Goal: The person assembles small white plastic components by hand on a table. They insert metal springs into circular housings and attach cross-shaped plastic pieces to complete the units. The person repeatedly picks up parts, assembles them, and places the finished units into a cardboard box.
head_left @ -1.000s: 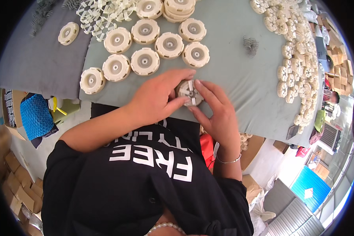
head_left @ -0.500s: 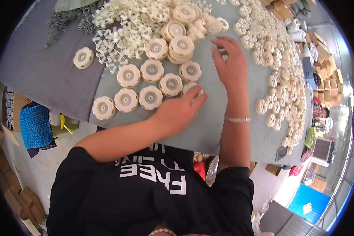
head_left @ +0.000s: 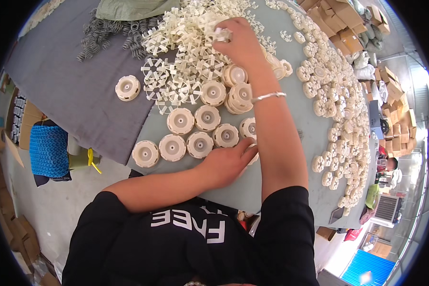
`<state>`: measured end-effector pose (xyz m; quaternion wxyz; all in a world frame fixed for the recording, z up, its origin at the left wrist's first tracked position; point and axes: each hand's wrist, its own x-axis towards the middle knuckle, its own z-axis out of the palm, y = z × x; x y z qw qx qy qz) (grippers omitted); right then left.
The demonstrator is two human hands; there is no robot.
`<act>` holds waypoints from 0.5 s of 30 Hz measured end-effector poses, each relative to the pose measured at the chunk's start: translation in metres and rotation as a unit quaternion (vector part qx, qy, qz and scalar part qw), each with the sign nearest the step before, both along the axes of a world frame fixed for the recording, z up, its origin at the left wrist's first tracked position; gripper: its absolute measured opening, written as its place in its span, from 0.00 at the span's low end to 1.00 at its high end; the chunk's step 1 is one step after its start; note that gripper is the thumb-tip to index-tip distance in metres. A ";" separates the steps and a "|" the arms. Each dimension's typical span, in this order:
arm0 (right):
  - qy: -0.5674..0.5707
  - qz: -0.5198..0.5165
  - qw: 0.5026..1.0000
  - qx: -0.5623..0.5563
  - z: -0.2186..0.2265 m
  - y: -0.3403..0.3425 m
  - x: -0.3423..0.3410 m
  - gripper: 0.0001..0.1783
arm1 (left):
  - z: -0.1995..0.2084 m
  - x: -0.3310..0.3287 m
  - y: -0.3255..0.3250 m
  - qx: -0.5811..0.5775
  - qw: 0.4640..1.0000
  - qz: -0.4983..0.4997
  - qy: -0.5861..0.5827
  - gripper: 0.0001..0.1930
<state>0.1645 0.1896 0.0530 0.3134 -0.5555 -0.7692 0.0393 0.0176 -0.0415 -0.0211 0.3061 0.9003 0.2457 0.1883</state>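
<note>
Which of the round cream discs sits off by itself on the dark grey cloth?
The disc at far left, alone on the grey cloth; all other discs lie grouped near the hands.

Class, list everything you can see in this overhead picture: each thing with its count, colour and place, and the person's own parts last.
Round discs: about a dozen, cream, in rows and small stacks mid-table; one more apart on the dark cloth.
Spoked wheel pieces: a large pile, cream, far side of the table.
Assembled pieces: many, cream, in a band along the right of the table.
Metal springs: a heap, grey, far left.
Table: one, grey-green, dark cloth over its left part.
Blue basket: one, on the floor at left.
Cardboard boxes: several, brown, far right.
Left hand: resting on a disc at the near row's end.
Right hand: with bracelet, reaching into the spoked pile.
</note>
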 end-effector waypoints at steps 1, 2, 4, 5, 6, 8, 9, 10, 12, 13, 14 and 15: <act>0.054 0.006 0.998 0.010 0.003 -0.007 0.005 0.23 | -0.002 0.000 -0.001 -0.001 1.000 -0.003 0.003 0.33; 0.084 -0.004 0.996 0.012 0.012 -0.019 0.008 0.22 | -0.003 0.000 -0.003 0.001 1.000 0.007 0.001 0.33; 0.141 -0.034 0.989 0.018 0.032 -0.053 0.024 0.21 | -0.005 0.001 -0.005 0.006 1.000 0.019 -0.005 0.33; 0.154 -0.043 0.987 0.018 0.035 -0.075 0.038 0.21 | -0.004 0.001 -0.005 -0.001 1.000 0.012 -0.008 0.33; 0.167 -0.051 0.984 0.019 0.040 -0.099 0.052 0.21 | -0.002 -0.001 -0.004 -0.007 1.000 0.005 -0.009 0.33; 0.140 -0.078 0.987 0.018 0.035 -0.159 0.077 0.19 | 0.002 -0.004 -0.003 -0.020 1.000 -0.001 -0.006 0.33; 0.124 -0.109 0.986 -0.022 0.033 -0.194 0.087 0.19 | 0.004 -0.005 -0.002 -0.027 1.000 -0.003 -0.005 0.33; 0.106 -0.142 0.982 -0.063 0.030 -0.229 0.096 0.19 | 0.008 -0.004 -0.003 -0.034 0.999 -0.008 -0.004 0.33; 0.126 -0.154 0.973 -0.120 0.001 -0.288 0.115 0.23 | 0.010 0.002 -0.006 -0.018 1.000 0.008 -0.009 0.33; 0.139 -0.163 0.965 -0.152 -0.009 -0.311 0.120 0.25 | 0.006 0.004 -0.007 -0.003 1.000 0.009 -0.021 0.33; 0.188 -0.172 0.954 -0.158 -0.014 -0.324 0.114 0.28 | 0.003 0.005 -0.008 0.012 0.999 0.010 -0.029 0.33; 0.236 -0.180 0.941 -0.162 -0.020 -0.331 0.103 0.31 | 0.001 0.005 -0.008 0.017 0.999 0.017 -0.036 0.33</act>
